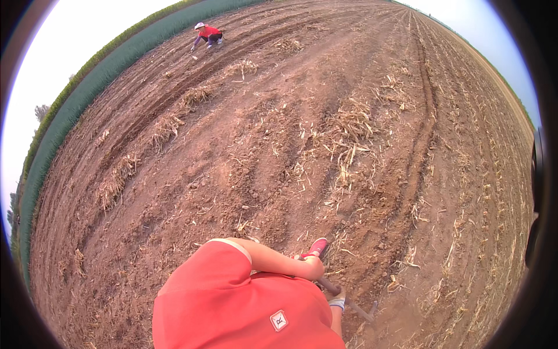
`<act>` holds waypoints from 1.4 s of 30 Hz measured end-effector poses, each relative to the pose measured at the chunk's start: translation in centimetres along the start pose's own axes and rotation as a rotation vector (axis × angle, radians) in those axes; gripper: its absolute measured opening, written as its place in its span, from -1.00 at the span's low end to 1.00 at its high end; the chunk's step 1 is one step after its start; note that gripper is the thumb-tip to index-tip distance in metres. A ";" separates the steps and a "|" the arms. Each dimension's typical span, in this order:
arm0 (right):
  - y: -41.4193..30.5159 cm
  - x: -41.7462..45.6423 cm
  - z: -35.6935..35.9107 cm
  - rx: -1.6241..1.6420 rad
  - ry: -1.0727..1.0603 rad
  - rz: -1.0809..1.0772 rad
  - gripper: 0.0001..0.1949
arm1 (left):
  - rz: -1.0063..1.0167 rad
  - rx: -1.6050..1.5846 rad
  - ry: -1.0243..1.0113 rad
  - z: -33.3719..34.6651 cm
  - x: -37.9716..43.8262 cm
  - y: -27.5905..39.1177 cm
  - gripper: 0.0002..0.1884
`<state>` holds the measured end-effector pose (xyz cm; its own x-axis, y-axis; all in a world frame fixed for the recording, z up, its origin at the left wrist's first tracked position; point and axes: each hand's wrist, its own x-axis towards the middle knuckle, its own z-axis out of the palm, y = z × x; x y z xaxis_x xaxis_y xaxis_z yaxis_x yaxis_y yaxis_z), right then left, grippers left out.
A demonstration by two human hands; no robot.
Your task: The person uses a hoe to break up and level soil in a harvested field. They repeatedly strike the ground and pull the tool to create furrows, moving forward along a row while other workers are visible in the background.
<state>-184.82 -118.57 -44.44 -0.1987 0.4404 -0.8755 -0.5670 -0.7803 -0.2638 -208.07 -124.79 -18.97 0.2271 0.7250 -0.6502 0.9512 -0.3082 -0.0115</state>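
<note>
A hand tool with a long handle [330, 285] and a forked or hoe-like head [372, 311] slants down to the right beside my red-shirted torso. Around the upper part of its handle is my left hand [315, 266], partly hidden by its own wrist. Lower down, my right hand [338, 296], with a white and blue band at the wrist, grips the same handle. The tool's head is at the brown soil, where dust blurs the ground. A red shoe [318, 247] shows just beyond my left hand.
Dry stalks [353, 124] lie in heaps on the furrowed soil ahead. A furrow [425, 109] runs away at the right. Far off at the upper left, a person [208, 32] in a red top and pale hat squats near a green crop strip [130, 48].
</note>
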 end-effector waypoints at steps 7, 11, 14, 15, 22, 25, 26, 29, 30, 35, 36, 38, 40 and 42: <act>-0.2 -0.3 0.3 -0.006 0.002 0.022 -0.75 | 0.023 0.048 0.021 -3.3 -2.9 -0.6 -0.65; -0.1 -0.6 0.7 -0.003 0.000 0.028 -0.76 | 0.024 -0.018 -0.008 -4.0 -3.2 -0.8 -0.62; -0.1 -0.8 0.9 0.008 -0.008 0.033 -0.76 | 0.034 -0.067 -0.032 -4.6 -3.2 -1.1 -0.60; -0.3 -1.0 0.9 0.016 -0.004 0.037 -0.76 | 0.035 -0.086 -0.045 -5.0 -3.2 -1.0 -0.59; 0.3 -2.8 3.0 0.079 -0.004 0.052 -0.76 | -0.040 -0.184 -0.029 -2.7 -2.1 -1.5 -0.64; 0.2 -3.3 3.2 0.162 0.067 0.050 -0.81 | 0.040 -0.172 -0.039 -5.3 -3.7 -2.4 -0.64; 0.3 -3.3 3.3 0.185 0.090 0.052 -0.82 | 0.055 -0.170 -0.013 -7.0 -5.0 -2.9 -0.66; -0.5 -3.3 4.3 0.291 0.130 0.019 -0.85 | 0.022 -0.181 -0.049 -8.0 -5.6 -4.4 -0.72; -0.9 -3.3 4.3 0.329 0.159 0.000 -0.85 | 0.039 -0.160 -0.043 -9.6 -6.3 -4.6 -0.75; -0.4 -1.2 4.3 0.391 0.157 -0.099 -0.83 | 0.133 -0.184 -0.027 -12.5 -7.2 -5.6 -0.66; -0.3 -0.9 4.4 0.412 0.153 -0.101 -0.83 | 0.145 -0.217 -0.028 -13.5 -7.2 -5.7 -0.65; -0.9 -0.9 5.8 0.404 0.149 -0.110 -0.82 | 0.150 -0.227 -0.055 -15.0 -6.3 -6.0 -0.63; -2.1 -0.5 7.3 0.439 0.170 -0.156 -0.81 | 0.151 -0.242 -0.087 -17.7 -5.0 -6.0 -0.61; -3.5 -0.1 8.2 0.497 0.198 -0.178 -0.79 | 0.153 -0.251 -0.148 -20.7 -3.9 -6.2 -0.60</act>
<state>-189.37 -112.18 -40.12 0.0612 0.4170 -0.9069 -0.8961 -0.3773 -0.2339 -210.51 -112.98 -0.68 0.3563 0.5787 -0.7335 0.9343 -0.2322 0.2706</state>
